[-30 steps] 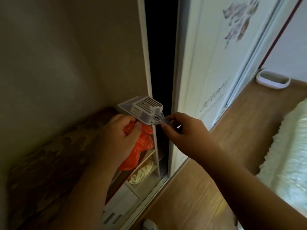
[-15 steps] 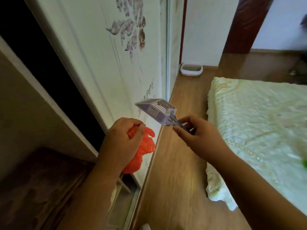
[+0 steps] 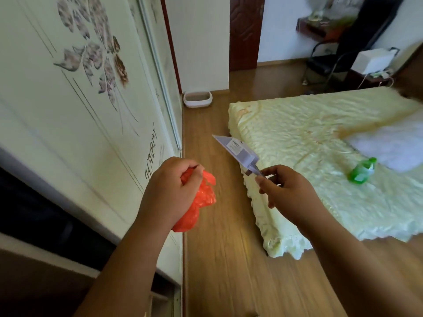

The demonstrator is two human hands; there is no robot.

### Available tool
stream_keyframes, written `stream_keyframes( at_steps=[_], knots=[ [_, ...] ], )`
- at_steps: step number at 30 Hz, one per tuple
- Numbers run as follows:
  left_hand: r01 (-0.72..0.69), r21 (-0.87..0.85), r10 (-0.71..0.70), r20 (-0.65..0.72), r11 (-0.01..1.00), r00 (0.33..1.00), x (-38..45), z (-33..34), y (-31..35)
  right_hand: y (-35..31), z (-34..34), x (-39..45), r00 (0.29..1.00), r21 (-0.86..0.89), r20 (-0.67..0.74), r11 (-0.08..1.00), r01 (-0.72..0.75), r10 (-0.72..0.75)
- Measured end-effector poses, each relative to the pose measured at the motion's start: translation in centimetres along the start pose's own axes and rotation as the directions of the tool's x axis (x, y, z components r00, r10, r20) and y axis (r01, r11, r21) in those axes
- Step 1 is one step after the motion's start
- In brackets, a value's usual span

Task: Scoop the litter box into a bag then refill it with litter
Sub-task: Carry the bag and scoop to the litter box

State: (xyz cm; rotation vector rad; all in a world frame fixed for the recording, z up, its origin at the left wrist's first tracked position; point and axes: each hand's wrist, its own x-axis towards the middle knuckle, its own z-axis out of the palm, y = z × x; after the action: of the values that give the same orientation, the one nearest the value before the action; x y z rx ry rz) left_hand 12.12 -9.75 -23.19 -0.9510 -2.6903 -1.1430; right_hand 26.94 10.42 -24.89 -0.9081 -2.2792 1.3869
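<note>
Nearest, the left hand grips a crumpled orange bag, and the right hand pinches the handle of a pale litter scoop. Far ahead, the litter box sits on the wood floor, between the wardrobe door and the mattress.

A wood-plank floor runs between a white sliding wardrobe door with a flower print on the left and a pale yellow mattress on the right. Far off stand a white wall, a dark brown door and a black chair.
</note>
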Motion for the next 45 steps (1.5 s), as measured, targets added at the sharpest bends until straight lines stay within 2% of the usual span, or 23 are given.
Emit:
stream_keyframes(
  at_steps=[10, 16, 21, 28, 36, 45],
  knots=[
    [0.017, 0.008, -0.017, 0.119, 1.0, 0.993, 2.2, 1.4, -3.5, 1.3, 3.7, 1.5, 0.996, 0.005, -0.002, 0.996, -0.087, 0.087],
    [0.066, 0.042, -0.07, 0.093, 0.997, 0.993, 5.6, 4.0, -4.6, 2.3, 4.1, 7.8, 0.995, 0.086, 0.041, 0.992, -0.096, 0.093],
    [0.134, 0.134, -0.146, 0.083, 0.982, 0.986, 10.7, 7.0, -4.4, 3.4, 3.4, 15.3, 0.993, 0.123, 0.097, 0.989, -0.078, 0.066],
    [0.153, 0.053, -0.153, -0.007, 0.987, 0.988, 18.4, 11.1, -2.6, 3.1, 0.3, 26.4, 0.987, 0.103, 0.156, 0.994, -0.038, 0.021],
    [0.182, 0.005, -0.182, 0.029, 0.983, 0.983, 25.0, 14.8, -1.2, 2.4, -3.0, 33.6, 0.981, 0.094, 0.196, 0.995, -0.028, 0.009],
    [0.13, -0.084, -0.124, 0.077, 0.988, 0.989, 35.4, 19.5, -3.0, 3.4, -2.9, 41.2, 0.986, 0.015, 0.145, 0.996, -0.088, 0.085]
  ],
)
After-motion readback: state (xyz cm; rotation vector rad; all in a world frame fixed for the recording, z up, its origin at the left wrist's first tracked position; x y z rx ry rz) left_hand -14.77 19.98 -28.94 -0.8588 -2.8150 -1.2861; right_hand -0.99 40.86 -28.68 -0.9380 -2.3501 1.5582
